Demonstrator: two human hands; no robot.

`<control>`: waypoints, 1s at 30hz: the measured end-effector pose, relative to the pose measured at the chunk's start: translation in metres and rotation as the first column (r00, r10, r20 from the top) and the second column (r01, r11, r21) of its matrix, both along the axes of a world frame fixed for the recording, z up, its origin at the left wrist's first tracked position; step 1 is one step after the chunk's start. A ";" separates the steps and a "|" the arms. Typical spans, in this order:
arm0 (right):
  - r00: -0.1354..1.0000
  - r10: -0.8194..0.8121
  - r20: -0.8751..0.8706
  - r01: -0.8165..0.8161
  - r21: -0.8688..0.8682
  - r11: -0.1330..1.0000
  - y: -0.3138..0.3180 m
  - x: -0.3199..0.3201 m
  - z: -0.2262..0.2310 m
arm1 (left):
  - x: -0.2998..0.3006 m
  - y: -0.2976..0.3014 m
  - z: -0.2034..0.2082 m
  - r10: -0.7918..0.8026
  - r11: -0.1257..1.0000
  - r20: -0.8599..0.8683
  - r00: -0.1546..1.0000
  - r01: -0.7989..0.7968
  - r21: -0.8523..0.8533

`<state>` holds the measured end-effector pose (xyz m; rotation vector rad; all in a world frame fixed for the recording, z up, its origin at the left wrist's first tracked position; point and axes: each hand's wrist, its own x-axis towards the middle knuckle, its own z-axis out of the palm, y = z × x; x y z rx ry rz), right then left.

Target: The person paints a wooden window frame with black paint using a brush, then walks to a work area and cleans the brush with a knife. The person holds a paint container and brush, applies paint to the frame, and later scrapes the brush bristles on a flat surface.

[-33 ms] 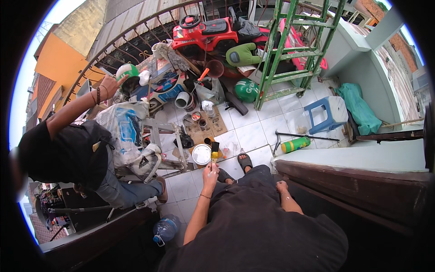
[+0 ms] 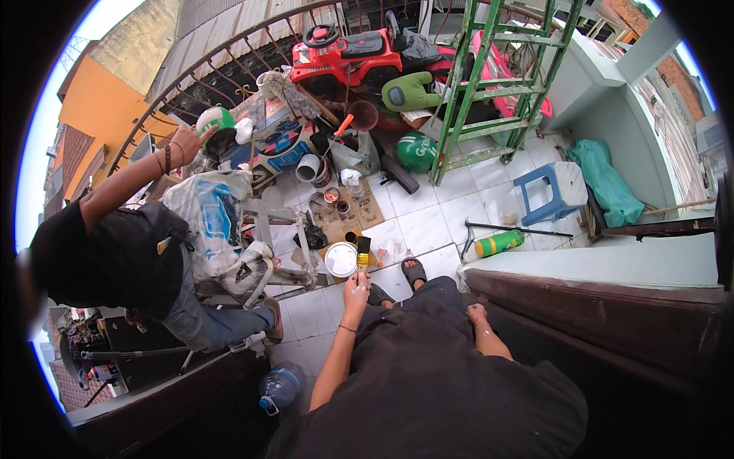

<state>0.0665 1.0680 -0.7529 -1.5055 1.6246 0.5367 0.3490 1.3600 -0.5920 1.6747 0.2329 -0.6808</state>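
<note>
My left hand (image 2: 356, 291) is closed round the handle of a paintbrush (image 2: 364, 256), held upright with its dark bristles pointing away from me. Just beyond the hand, a round white lid or tub top (image 2: 341, 260) shows on the floor beside the brush. My right hand (image 2: 477, 314) hangs by my right thigh, its fingers curled in; I see nothing in it. Further off, cardboard (image 2: 359, 210) lies on the tiles with a small open can (image 2: 331, 196) and a dark cup (image 2: 342, 206) on it.
A co-worker (image 2: 115, 252) on the left reaches toward a green-and-white helmet (image 2: 215, 122). A green ladder (image 2: 489, 92) stands ahead. To the right are a blue-and-white stool (image 2: 552, 193) and a green-yellow cylinder (image 2: 498, 243). A water jug (image 2: 281, 386) stands at lower left. A red toy car (image 2: 348, 57) sits by the railing.
</note>
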 end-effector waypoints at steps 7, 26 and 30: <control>0.967 0.086 0.241 -0.037 -0.202 0.979 -0.044 0.063 -0.036 | 0.053 -0.033 -0.005 -0.041 0.991 0.078 0.996 0.051 -0.123; 0.527 0.447 0.723 -0.302 -0.333 0.893 -0.175 0.721 0.122 | 0.208 -0.076 -0.066 0.267 0.953 0.019 0.963 -0.261 -0.153; 0.411 0.538 0.736 -0.320 -0.436 0.841 -0.229 0.956 0.096 | 0.266 -0.136 -0.108 0.465 0.856 0.020 0.885 -0.444 -0.265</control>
